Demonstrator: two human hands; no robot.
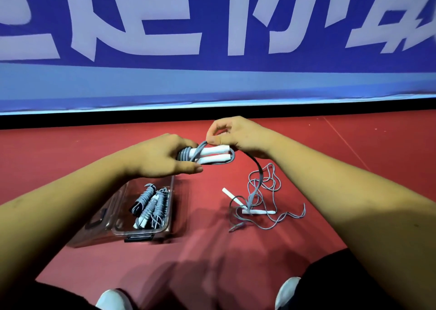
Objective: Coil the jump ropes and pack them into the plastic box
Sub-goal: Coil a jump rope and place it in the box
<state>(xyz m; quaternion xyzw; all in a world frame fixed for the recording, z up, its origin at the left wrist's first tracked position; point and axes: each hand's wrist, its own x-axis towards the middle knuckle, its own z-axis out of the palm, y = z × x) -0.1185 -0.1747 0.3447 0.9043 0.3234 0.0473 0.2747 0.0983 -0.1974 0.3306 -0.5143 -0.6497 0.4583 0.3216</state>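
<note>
Inside the plastic box (170,205), coiled jump ropes (151,203) (left hand (160,159), right hand (239,135): grip on another bundle (212,159))

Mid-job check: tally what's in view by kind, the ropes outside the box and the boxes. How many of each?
Half-coiled rope, held up: 1
Loose rope on the floor: 1
Plastic box: 1
Total: 3
Coiled bundles inside the box overlap too much to count.
</note>
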